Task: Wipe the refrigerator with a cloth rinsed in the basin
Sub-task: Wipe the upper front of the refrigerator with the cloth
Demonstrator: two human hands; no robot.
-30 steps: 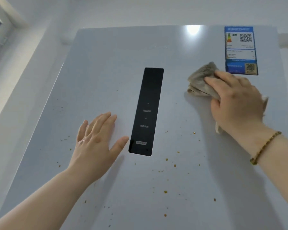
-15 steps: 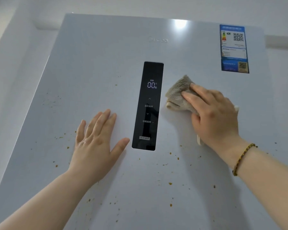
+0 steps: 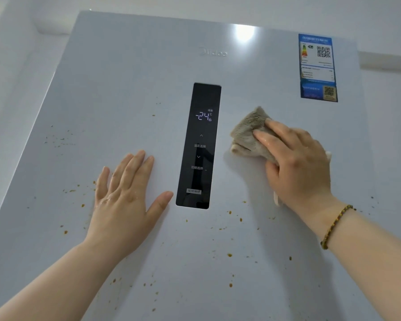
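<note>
Cloth (image 3: 248, 133) was pressed against the refrigerator door (image 3: 125, 89) at centre right of the frame, just right of the dark control panel (image 3: 202, 144) and apart from it. It was held down under the nearly straight fingers of the right hand (image 3: 299, 163), with the thumb laid along its lower edge; whether the thumb pinched it could not be told. The left hand (image 3: 123, 200) was laid flat and empty on the door, lower left of the panel, fingers spread. Brown specks (image 3: 229, 254) were scattered below the cloth, toward the bottom of the frame. A downward stroke was judged to be called for next, the right hand being nearer.
</note>
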